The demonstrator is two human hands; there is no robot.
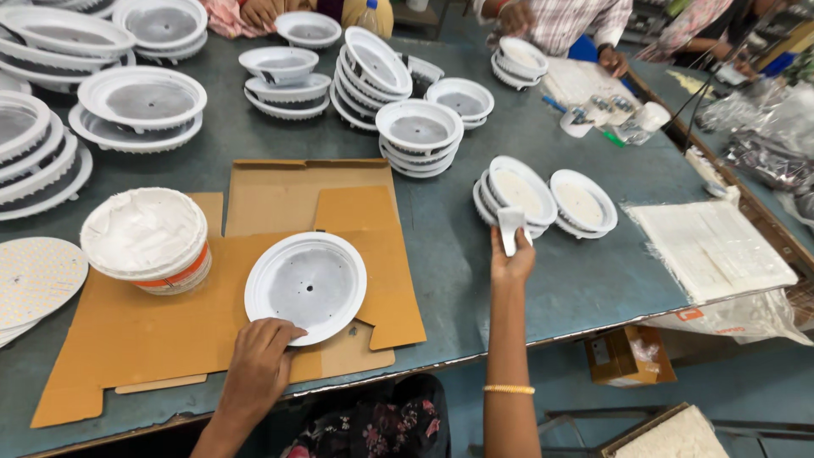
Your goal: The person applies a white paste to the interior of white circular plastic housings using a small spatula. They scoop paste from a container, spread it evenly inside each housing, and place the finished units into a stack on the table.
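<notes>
On grey table (475,254), cardboard (280,199) under white housing (306,287).

1. The round housing (306,287) looks like smooth white plastic with a dull grey metal centre.
2. Brown cardboard (254,254) underneath is matt, kinda rough.
3. The table (458,254) is worn, matt blue-grey.

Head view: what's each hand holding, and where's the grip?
Right hand pinches a small white piece by its lower end. Left hand rests on the white round housing rim.
</notes>
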